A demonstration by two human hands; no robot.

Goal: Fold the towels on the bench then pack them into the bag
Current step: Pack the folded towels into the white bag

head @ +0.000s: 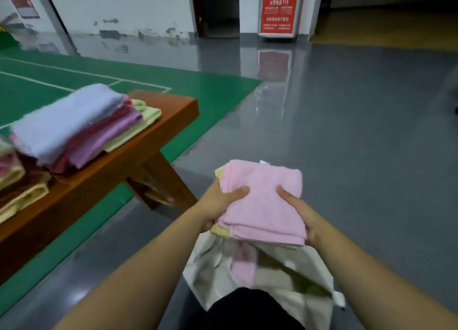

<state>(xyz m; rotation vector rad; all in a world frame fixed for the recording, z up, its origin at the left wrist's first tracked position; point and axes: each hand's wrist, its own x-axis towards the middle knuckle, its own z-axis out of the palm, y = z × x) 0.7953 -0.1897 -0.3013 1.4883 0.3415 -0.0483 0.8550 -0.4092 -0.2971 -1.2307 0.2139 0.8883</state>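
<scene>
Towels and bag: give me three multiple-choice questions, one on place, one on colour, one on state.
1. Where is the bag?
A. on the bench
B. under the held towels
C. on the green mat

2. What colour is the top towel in the hands?
A. pink
B. brown
C. green

3. How are the hands?
A. both idle
B. one gripping
C. both gripping

Answers:
1 B, the bag gapes below the held stack.
2 A, pink lies over yellow.
3 C, left hand and right hand clasp the stack's sides.
</scene>
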